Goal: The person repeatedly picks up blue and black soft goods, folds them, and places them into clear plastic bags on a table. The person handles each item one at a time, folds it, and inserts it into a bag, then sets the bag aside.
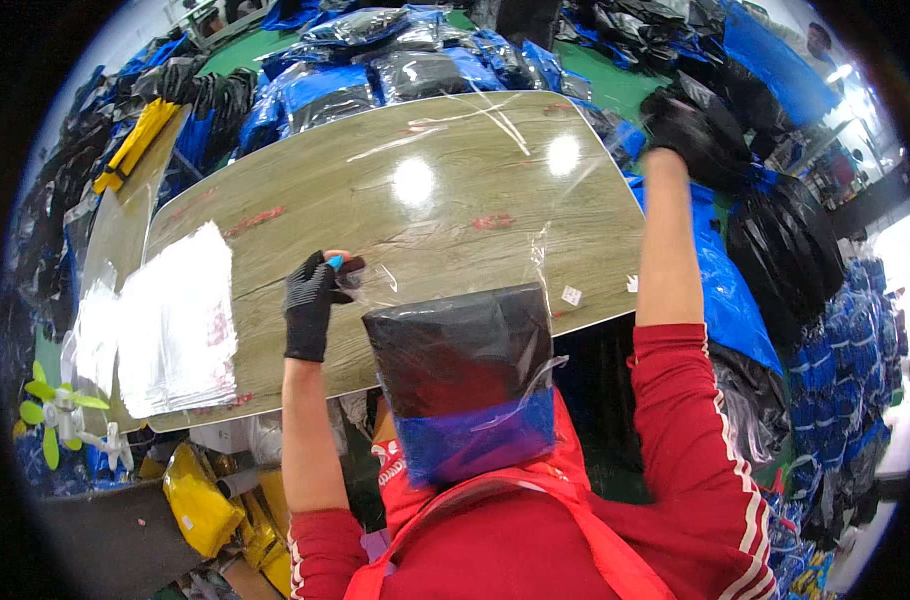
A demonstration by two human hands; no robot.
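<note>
A clear plastic bag holding a folded black and blue item (pixel 465 375) leans against the table's near edge, in front of my red apron. Just left of its upper corner, my left hand (pixel 313 300) in a dark knit glove is closed, with a small bright-blue bit showing at the fingertips. What it grips is too small to name. A wisp of clear film lies beside those fingers. My right arm stretches far to the upper right, where my black-gloved right hand (pixel 680 122) is at a pile of black bagged goods (pixel 710 130). Its fingers are blurred against the dark pile.
A wood-look table (pixel 305 220) spans the middle. White plastic sleeves (pixel 180 325) lie stacked at its left end. Small white labels (pixel 572 295) sit near the right edge. Bagged blue and black goods (pixel 415 75) heap beyond it. A green-bladed fan (pixel 60 405) stands left, yellow bags (pixel 200 500) below.
</note>
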